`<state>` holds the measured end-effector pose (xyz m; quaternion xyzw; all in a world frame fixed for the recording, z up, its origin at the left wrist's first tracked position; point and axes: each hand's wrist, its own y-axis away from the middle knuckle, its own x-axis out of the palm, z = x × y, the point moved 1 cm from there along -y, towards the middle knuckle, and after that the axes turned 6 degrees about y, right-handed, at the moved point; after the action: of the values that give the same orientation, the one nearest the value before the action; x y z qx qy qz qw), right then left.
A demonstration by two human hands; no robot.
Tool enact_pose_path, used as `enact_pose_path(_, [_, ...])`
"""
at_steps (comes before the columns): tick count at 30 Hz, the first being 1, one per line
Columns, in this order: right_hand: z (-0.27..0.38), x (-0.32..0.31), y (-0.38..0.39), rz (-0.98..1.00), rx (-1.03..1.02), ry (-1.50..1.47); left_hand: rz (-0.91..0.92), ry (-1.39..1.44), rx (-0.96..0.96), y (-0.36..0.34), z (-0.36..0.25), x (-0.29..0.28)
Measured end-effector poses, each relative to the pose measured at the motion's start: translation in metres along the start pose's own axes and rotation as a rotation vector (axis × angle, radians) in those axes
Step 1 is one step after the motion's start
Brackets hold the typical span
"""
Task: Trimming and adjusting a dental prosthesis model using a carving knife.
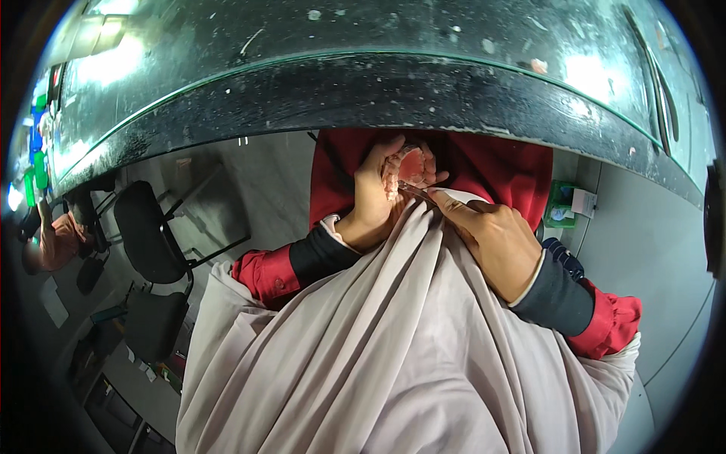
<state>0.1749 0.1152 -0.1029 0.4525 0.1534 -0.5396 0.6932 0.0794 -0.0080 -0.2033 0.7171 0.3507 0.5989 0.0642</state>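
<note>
My left hand [376,198] is closed around a pink and white denture model [409,168], held up just below the table edge. My right hand [491,240] pinches a thin metal tool [415,190] whose tip rests against the lower edge of the denture model. Both hands sit close together over a pale grey cloth [393,348] that drapes over my lap. My sleeves are black with red cuffs.
A dark glass-topped table [363,83] with a dusty, speckled edge spans the top. A black chair [151,250] stands on the floor at the left. Another person's arm [53,242] shows at the far left. A small green and white box [563,208] sits at the right.
</note>
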Motion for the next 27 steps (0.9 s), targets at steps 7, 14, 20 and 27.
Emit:
enact_pose_path(7, [0.005,0.012,-0.008,0.001,-0.018,-0.101,0.015,0.291,0.03,0.002,-0.008,-0.021])
enact_pose_path(14, [0.003,0.008,-0.007,-0.027,-0.037,-0.011,0.084,0.373,0.004,0.004,-0.006,-0.013])
enact_pose_path(20, [0.017,-0.04,0.008,0.007,-0.025,0.035,0.068,0.205,-0.084,0.032,-0.02,0.004])
enact_pose_path(27, [0.026,-0.043,0.018,0.097,-0.091,0.099,0.2,0.158,-0.165,0.04,-0.016,0.008])
